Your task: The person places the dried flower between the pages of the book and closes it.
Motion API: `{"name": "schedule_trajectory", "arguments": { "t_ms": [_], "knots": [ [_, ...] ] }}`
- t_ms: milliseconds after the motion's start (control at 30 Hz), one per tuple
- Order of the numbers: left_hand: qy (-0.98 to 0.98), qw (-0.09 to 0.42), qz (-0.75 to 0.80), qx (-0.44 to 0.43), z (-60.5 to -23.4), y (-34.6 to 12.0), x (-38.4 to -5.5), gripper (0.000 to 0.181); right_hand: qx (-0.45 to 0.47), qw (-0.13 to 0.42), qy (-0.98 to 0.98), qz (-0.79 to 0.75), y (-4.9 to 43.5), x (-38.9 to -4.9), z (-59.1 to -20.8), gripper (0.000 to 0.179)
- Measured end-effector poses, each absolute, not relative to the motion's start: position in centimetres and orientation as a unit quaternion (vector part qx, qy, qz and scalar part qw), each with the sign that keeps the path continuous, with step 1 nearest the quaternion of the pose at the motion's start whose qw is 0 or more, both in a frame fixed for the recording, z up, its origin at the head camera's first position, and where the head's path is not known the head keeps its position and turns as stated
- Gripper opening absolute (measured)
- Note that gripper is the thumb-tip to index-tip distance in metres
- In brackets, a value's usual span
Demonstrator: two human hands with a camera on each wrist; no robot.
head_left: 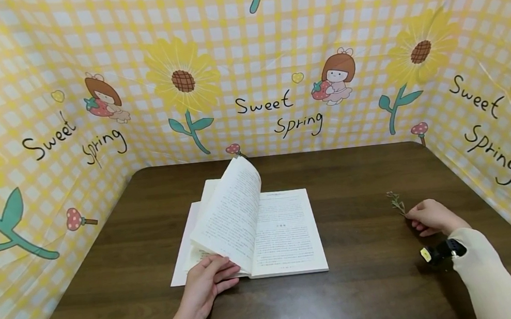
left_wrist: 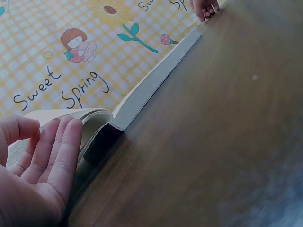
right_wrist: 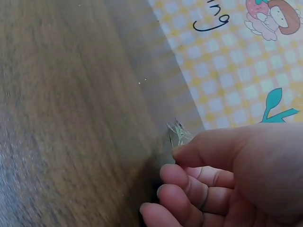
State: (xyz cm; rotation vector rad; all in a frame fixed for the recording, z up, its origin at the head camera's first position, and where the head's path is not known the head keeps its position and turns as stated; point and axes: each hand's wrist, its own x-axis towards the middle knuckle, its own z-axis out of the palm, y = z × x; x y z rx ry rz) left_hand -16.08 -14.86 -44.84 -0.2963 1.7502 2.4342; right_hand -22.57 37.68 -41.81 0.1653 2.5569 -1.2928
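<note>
An open book [head_left: 287,234] with printed pages lies left of centre on the table. My left hand [head_left: 208,284] is at the lower edge of its left side and pinches a bundle of lifted pages [head_left: 233,214], which curve up and lean left. In the left wrist view those pages [left_wrist: 97,113] bow beside the fingers [left_wrist: 66,146], thumb and forefinger meeting at the paper. Far to the right, my right hand [head_left: 432,216] pinches a small dried flower sprig [head_left: 395,202] by its stem. Its tip [right_wrist: 177,130] sticks out past the thumb in the right wrist view.
The dark wooden table [head_left: 363,293] is walled at the back and sides by a yellow checked cloth [head_left: 255,66] printed with sunflowers and "Sweet Spring". A black wrist device [head_left: 447,251] with a yellow part sits on the right wrist.
</note>
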Motion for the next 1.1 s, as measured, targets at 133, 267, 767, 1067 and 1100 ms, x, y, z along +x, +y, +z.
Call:
{"name": "schedule_trajectory", "arguments": {
  "t_ms": [133, 267, 767, 1067, 1100],
  "knots": [
    [0.581, 0.067, 0.805, -0.097, -44.9, -14.9, -16.1, 0.011, 0.050, 0.140, 0.875, -0.461, 37.8, -22.3, -41.6, 0.021],
    [0.580, 0.067, 0.806, -0.099, -45.0, -14.9, -16.1, 0.011, 0.035, 0.138, 0.872, -0.469, 37.7, -22.0, -41.4, 0.025],
    [0.582, 0.071, 0.804, -0.104, -44.9, -14.9, -16.3, 0.008, -0.022, 0.107, 0.863, -0.493, 35.7, -21.5, -41.0, 0.035],
    [0.580, 0.064, 0.805, -0.106, -44.9, -14.9, -16.2, 0.008, -0.050, 0.104, 0.841, -0.529, 34.1, -21.8, -41.0, 0.028],
    [0.580, 0.062, 0.805, -0.107, -44.9, -14.9, -16.2, 0.008, -0.055, 0.109, 0.836, -0.535, 34.0, -21.9, -41.0, 0.027]
  ]
}}
